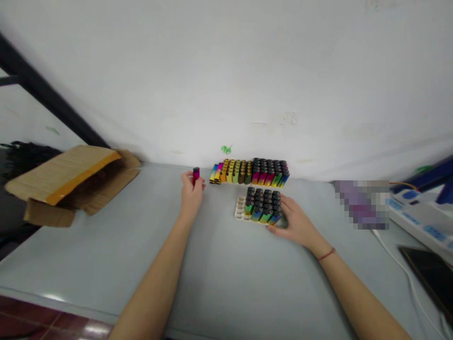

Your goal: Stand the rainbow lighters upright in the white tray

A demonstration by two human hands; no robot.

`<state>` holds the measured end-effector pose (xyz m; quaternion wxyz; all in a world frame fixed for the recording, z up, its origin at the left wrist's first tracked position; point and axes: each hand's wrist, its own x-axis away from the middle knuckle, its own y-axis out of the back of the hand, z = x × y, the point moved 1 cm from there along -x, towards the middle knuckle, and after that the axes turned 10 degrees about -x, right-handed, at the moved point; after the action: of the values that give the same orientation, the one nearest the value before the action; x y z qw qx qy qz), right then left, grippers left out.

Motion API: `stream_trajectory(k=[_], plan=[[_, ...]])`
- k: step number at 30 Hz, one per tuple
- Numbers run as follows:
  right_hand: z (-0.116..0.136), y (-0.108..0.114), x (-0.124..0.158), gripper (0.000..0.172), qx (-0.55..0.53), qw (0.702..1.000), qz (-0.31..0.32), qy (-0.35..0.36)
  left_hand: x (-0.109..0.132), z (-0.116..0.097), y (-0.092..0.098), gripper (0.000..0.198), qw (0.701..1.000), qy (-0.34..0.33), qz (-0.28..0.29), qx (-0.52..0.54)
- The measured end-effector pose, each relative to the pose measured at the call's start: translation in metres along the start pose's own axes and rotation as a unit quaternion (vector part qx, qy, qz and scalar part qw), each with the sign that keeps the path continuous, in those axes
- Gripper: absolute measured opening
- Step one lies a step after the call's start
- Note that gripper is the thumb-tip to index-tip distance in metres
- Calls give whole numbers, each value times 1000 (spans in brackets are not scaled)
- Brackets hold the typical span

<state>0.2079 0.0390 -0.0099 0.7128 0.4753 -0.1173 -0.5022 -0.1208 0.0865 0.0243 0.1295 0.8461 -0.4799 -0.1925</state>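
Upright between the fingers of my left hand (191, 191) is a magenta lighter (196, 174) with a black top. A white tray (239, 211) with round-ended slots sits in front of me, filled with several rows of lighters (264, 208) in blue, green and yellow with black tops. Slots along its left side show bare. My right hand (295, 222) grips the tray's right end, thumb at the front corner and fingers behind. Just beyond the tray stands a block of lighters (267, 172), magenta, green and blue at the right, with orange and yellow-green ones (231, 171) at the left.
An opened cardboard box (71, 174) lies at the left of the grey table (219, 278). On the right are a white power strip (421, 219), a dark phone (430, 274), a white cable (399, 264) and a blurred-out item (361, 205). A white wall (226, 85) rises behind.
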Motion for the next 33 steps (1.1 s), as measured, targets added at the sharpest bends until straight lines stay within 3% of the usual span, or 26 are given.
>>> stream_trajectory(k=[4, 7, 10, 17, 23, 33], plan=[[1, 0, 0, 73, -4, 1000, -3, 3, 16, -20, -20, 13, 981, 53, 65, 173], [2, 1, 0, 73, -7, 1000, -5, 2, 30, -31, -32, 40, 952, 130, 135, 241], [2, 1, 0, 73, -6, 1000, -3, 3, 42, -37, -39, 52, 931, 165, 152, 287], [3, 1, 0, 74, -7, 1000, -5, 5, 53, -40, -41, 45, 918, 196, 153, 310], [2, 1, 0, 75, 0, 1000, -1, 3, 53, -43, -39, 40, 897, 233, 194, 323], [2, 1, 0, 75, -9, 1000, -6, 4, 53, -42, -37, 46, 893, 233, 203, 326]])
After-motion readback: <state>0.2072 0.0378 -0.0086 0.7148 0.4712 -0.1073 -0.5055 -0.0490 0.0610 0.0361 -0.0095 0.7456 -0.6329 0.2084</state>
